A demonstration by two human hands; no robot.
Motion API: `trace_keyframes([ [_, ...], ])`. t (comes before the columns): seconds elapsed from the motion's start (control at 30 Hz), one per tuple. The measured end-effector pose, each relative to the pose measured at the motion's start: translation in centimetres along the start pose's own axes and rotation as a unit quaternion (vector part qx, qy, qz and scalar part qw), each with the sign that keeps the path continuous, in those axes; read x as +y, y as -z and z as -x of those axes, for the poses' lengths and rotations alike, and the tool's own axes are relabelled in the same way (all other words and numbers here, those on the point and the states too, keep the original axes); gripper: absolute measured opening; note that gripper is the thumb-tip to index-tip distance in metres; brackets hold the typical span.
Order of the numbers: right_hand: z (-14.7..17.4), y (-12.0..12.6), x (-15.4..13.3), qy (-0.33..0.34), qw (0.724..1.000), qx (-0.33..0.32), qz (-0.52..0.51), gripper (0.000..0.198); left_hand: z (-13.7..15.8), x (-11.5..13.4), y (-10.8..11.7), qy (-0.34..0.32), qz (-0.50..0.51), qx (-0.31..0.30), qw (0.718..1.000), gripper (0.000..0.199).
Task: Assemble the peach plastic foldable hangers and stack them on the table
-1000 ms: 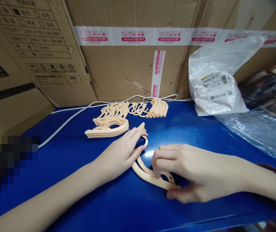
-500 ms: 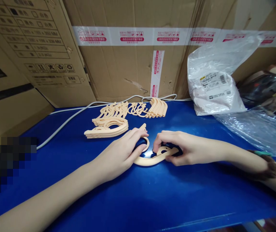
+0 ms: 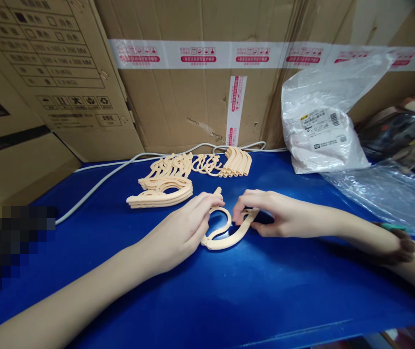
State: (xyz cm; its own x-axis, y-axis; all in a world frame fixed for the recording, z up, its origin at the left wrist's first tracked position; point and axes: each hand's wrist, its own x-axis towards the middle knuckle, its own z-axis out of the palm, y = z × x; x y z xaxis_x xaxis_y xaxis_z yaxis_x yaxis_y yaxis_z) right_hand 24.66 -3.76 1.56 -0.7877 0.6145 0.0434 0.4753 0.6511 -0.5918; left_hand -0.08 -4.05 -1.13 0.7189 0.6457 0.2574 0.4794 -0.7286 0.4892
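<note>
Between my hands, just above or on the blue table, is a beige plastic folding hanger (image 3: 229, 241) with a curved arm and a rounded hook part (image 3: 225, 213). My left hand (image 3: 191, 220) is closed on its left end, with the fingers over the hook part; another end pokes out beyond the fingertips. My right hand (image 3: 270, 213) pinches the right end of the curved arm between thumb and fingers. Left of the hands lies a stack of similar folded hangers (image 3: 161, 199). Behind it are rows of loose beige hooks (image 3: 171, 167) and a pile of curved arm pieces (image 3: 237, 162).
Large cardboard boxes (image 3: 192, 97) wall off the back and left of the blue table (image 3: 207, 300). A grey-white cable (image 3: 98, 186) runs along the back. On the right stand a white plastic bag (image 3: 319, 131) and clear plastic film (image 3: 385, 194).
My right hand has moved slightly up and left, swinging the curved arm's right end upward. The hook part now shows more fully beside my left fingers, which stay nearly in place.
</note>
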Motion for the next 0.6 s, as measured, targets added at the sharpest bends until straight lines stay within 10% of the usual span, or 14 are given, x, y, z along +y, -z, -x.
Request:
trace_keyframes([
  [0.6, -0.2, -0.5, 0.0, -0.028, 0.956, 0.077, 0.282, 0.024, 0.2, -0.1, 0.0, -0.024, -0.050, 0.006, 0.998, 0.042],
])
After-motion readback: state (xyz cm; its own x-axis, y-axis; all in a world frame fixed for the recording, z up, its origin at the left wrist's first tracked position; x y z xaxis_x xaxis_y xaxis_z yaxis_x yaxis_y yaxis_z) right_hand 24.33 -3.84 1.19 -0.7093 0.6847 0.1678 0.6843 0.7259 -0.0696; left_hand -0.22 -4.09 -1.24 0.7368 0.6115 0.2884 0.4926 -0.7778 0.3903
